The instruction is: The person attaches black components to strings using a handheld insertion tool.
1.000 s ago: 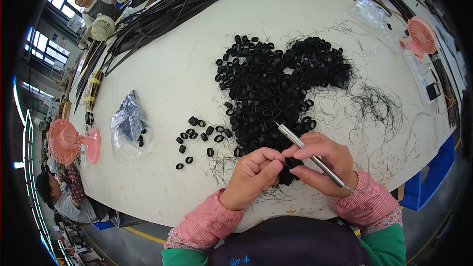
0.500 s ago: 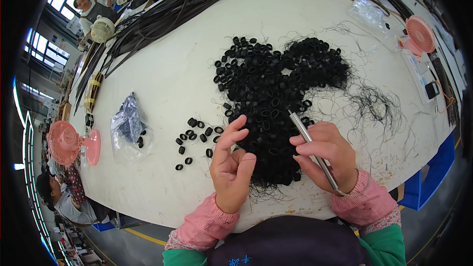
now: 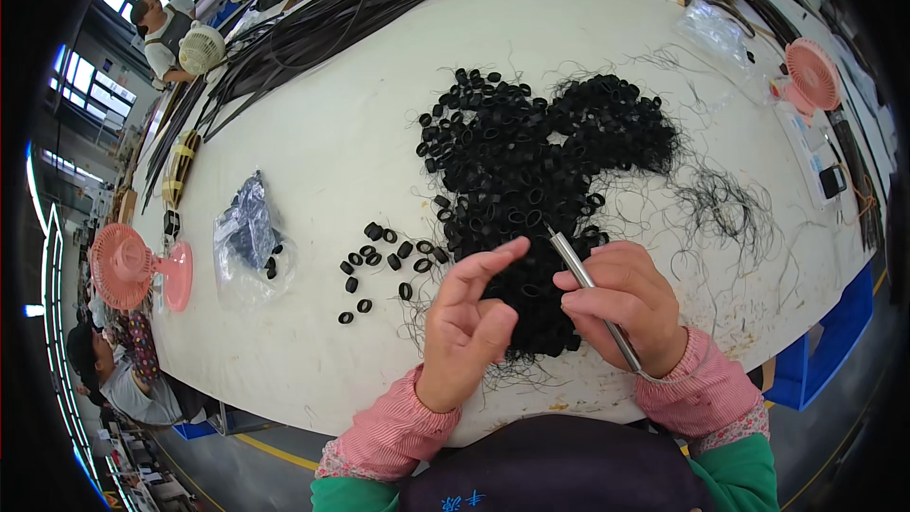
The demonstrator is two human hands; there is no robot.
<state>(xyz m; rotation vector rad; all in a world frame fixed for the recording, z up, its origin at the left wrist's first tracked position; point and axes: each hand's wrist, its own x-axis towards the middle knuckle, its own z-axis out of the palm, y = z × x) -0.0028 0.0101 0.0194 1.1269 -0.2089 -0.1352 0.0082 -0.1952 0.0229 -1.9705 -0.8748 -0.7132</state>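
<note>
A big heap of small black rings (image 3: 531,161) covers the middle of the white table (image 3: 341,133). Several loose black rings (image 3: 384,265) lie apart to its left. My right hand (image 3: 626,303) is shut on a thin silver metal tool (image 3: 583,275) whose tip points up-left at the near edge of the heap. My left hand (image 3: 469,322) hovers beside it with palm turned inward, fingers spread and nothing visibly in them. Both wrists wear pink striped sleeve covers.
A clear plastic bag (image 3: 248,237) with dark contents lies left. Pink desk fans stand at the left edge (image 3: 133,270) and far right (image 3: 810,76). Long black strips (image 3: 313,28) fan across the back left. Loose black threads (image 3: 725,209) lie right. Other people sit around the table.
My left hand has let go of the work it pinched against the right hand, drawn apart and opened. The tool has tilted to point up-left at the heap.
</note>
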